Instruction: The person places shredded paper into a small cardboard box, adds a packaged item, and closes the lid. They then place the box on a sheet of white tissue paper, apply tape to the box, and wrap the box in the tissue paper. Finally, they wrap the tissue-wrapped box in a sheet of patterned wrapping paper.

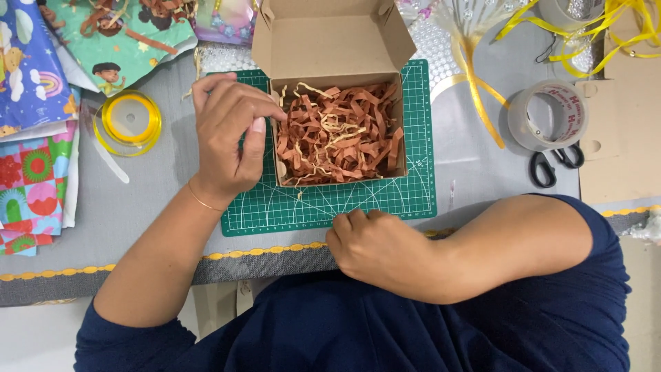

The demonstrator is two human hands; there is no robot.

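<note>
- Left hand (231, 134), fingers pinched at the open brown cardboard box (337, 131) of brown-and-cream shredded paper strips (339, 134) on the green cutting mat (330, 203), might flick strips out
- Right hand (379, 251) rests clenched, empty, at the surface (138, 207) edge, so the unsteadied box could slide

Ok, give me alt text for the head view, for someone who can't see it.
The left hand pinches at the edge of an open cardboard box filled with brown shredded paper, on a green cutting mat. The right hand rests closed at the table edge. A yellow ribbon spool, tape roll, scissors and wrapping paper lie around.
</note>
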